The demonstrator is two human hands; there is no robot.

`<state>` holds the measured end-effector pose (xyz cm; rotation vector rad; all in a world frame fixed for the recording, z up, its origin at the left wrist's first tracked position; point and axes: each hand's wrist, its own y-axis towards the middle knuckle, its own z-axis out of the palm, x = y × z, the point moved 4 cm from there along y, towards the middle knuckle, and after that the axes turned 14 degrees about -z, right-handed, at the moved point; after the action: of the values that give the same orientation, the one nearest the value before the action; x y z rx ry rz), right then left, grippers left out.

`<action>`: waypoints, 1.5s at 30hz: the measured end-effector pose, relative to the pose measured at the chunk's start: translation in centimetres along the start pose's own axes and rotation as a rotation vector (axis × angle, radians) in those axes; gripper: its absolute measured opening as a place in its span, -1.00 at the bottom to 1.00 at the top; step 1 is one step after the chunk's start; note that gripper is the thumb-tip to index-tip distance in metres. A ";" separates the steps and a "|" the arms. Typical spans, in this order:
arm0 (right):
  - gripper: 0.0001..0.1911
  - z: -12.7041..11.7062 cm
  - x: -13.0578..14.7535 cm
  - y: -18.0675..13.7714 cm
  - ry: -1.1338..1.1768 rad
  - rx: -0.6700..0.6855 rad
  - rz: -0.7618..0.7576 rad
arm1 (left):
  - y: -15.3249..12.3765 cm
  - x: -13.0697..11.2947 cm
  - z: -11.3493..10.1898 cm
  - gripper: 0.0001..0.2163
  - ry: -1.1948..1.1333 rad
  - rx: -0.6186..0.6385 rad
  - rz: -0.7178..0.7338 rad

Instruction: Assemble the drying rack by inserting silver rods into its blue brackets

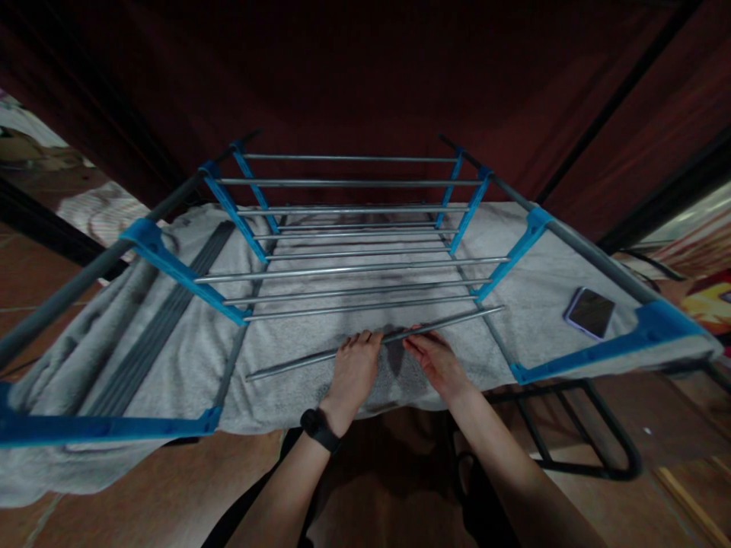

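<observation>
A loose grey metal rod (457,321) lies slantwise over a grey towel (320,335), lower at its left end. My left hand (352,369), with a black watch on the wrist, has its fingers closed on the rod near the middle. Just to the right, my right hand (435,358) also grips the rod. In front of them stands a rack frame with blue plastic side bars (188,278) and several parallel metal rods (354,268) fitted across it.
A phone (590,312) lies screen-up on the towel at the right. Grey poles (68,293) run out from the blue joints on both sides. A bundle of dark rods (154,320) lies at the left. A black metal frame (594,434) sits on the brown floor at the lower right.
</observation>
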<state>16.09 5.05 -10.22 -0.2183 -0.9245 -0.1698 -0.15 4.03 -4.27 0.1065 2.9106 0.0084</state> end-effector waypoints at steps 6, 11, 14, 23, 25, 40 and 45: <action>-0.81 0.0 0.1 0.0 0.005 0.012 0.001 | 0.0 0.1 0.0 -0.69 -0.009 0.023 0.002; -0.82 0.0 0.1 0.0 -0.002 0.010 0.021 | 0.0 0.1 -0.1 -0.71 -0.008 0.027 0.001; -0.81 0.0 0.1 0.0 -0.007 -0.013 0.025 | 0.0 0.1 -0.1 -0.70 -0.007 0.025 -0.003; -0.82 0.0 0.0 0.0 -0.012 -0.010 0.012 | 0.0 0.0 -0.2 -0.70 -0.003 0.043 -0.005; -0.82 0.0 0.0 0.0 -0.013 -0.011 0.012 | 0.1 0.0 -0.2 -0.71 -0.010 0.034 -0.002; -0.81 0.1 0.3 -0.1 -0.039 -0.028 0.025 | 0.0 -0.2 -0.5 -0.72 0.006 0.070 -0.016; -0.80 0.1 0.2 -0.2 -0.061 -0.024 0.020 | 0.0 -0.1 -0.4 -0.71 0.007 0.068 -0.017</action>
<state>16.10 4.88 -10.01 -0.2558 -0.9809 -0.1560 -0.12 4.00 -3.87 0.0936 2.9189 -0.0929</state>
